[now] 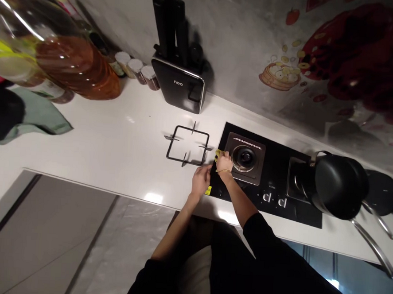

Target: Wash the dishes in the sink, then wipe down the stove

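Note:
My right hand [224, 163] is closed on a small yellow cloth [217, 154], pressed to the left edge of the black glass gas hob [275, 169]. Mostly covered by my fingers, the cloth shows only at its edge. Just right of that hand is the left burner [245, 158], bare in its square metal drip plate. My left hand [201, 181] rests on the white counter with its fingers stretched toward the hob's left edge. Close by lies the removed black pan support [186, 160], flat on the counter.
Dark pans [340, 187] stand on the hob's right burner, handles jutting past the front edge. Behind the pan support is a black knife block [178, 84]. Small spice jars [136, 68], a large oil bottle [78, 64] and a green cloth [47, 113] occupy the left.

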Available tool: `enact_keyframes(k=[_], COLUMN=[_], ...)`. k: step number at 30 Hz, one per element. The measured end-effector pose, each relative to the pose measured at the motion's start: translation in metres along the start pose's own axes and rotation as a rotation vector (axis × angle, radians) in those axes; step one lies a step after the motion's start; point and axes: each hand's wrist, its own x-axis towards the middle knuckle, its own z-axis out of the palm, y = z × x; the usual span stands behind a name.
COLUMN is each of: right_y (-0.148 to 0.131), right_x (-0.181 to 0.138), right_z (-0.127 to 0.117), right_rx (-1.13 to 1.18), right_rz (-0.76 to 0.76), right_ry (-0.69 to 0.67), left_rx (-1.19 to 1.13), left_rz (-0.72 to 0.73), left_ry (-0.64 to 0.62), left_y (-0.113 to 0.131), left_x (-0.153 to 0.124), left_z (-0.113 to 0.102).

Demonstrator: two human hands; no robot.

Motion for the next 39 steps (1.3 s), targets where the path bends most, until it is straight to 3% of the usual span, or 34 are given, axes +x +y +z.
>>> enact_keyframes(k=[8,25,32,39], right_y=[0.002,-0.006,-0.004,0.011], right_x=[-0.023,-0.017,-0.017,-0.008], right_z=[0.009,0.01,0.003,-0.012], right_rx=[-0.023,0.045,0.098,0.088], right_rz=[-0.025,0.067,0.074,-0.028], right_ry=[-0.019,0.013,0.002,-0.074], left_rx=[-0.044,-0.063,-0.065,-0.085], left_rz=[-0.017,-0.018,-0.011,0.005], left_ry=[0.056,0.025,0.021,0.019], left_y=[0.001,0.0,-0.004,0.001], left_x=[0.008,-0.017,-0.017,-0.009], left_z=[-0.007,-0.009,-0.008,0.0])
